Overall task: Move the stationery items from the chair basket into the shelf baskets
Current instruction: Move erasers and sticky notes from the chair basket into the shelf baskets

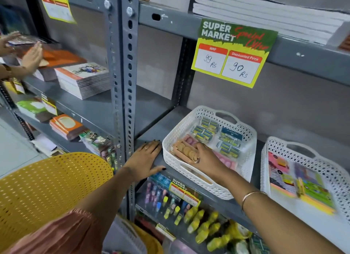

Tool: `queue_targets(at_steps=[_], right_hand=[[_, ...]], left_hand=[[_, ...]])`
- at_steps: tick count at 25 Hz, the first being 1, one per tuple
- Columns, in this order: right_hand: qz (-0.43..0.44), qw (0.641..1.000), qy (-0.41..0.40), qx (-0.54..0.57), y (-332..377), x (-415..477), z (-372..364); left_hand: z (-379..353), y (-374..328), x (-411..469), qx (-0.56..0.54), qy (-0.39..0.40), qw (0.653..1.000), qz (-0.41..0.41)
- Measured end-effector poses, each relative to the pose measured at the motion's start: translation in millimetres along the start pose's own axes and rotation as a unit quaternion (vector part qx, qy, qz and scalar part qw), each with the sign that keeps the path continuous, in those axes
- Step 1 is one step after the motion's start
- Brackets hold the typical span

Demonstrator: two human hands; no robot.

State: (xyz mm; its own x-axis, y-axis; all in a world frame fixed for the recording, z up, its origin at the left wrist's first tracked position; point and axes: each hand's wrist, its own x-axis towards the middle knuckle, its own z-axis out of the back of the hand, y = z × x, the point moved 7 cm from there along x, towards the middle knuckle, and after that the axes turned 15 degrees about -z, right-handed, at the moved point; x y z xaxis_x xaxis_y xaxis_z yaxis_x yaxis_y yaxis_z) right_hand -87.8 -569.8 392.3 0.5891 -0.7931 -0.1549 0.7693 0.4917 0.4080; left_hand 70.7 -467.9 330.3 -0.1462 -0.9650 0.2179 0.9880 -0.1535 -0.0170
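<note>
A white shelf basket point(244, 140) stands on the grey shelf point(162, 129), holding several blue-and-yellow packs point(205, 131) and pink packs point(229, 161). My right hand point(205, 156) reaches into its near left corner, fingers closed on a tan pack with round shapes point(182, 149) that lies in the basket. My left hand point(145, 159) rests flat on the shelf edge just left of the basket, fingers spread, holding nothing. A second white basket point(284, 149) at the right holds colourful sticky-note packs point(310, 187). The chair basket point(128, 234) shows partly at the bottom, by the yellow chair point(47, 189).
Another person's hands point(28, 57) work at notebook stacks point(83, 79) on the left rack. A perforated steel post point(123, 83) splits the racks. A price sign point(234, 53) hangs from the upper shelf. Glue bottles and pens point(200, 221) fill the shelf below.
</note>
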Motion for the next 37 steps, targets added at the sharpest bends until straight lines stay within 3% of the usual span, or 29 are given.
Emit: queue_targets(at_steps=[12,15,19,24,28,31,37], right_hand=[[0.010,0.999,-0.003,-0.034,5,-5,5],[0.029,0.997,-0.070,0.007,25,-15,29],[0.137,0.966,-0.208,0.075,79,-41,52],[0.313,0.925,-0.212,0.046,141,-80,-12],[0.349,0.930,-0.117,0.013,149,-86,-117],[0.354,0.934,-0.003,-0.050,145,-88,-216],[0.350,0.895,0.228,-0.154,136,-106,-398]], left_hand=[[-3,3,0,0.032,-0.010,0.999,0.001],[1,0,-1,0.023,-0.015,1.000,-0.002],[12,-10,-24,0.024,-0.051,0.998,-0.008],[-16,-1,-118,0.038,0.000,0.999,0.032],[-60,7,-233,0.018,0.041,0.990,0.131],[-100,-1,-312,0.003,0.095,0.978,0.183],[-190,-42,-430,-0.046,0.169,0.958,0.226]])
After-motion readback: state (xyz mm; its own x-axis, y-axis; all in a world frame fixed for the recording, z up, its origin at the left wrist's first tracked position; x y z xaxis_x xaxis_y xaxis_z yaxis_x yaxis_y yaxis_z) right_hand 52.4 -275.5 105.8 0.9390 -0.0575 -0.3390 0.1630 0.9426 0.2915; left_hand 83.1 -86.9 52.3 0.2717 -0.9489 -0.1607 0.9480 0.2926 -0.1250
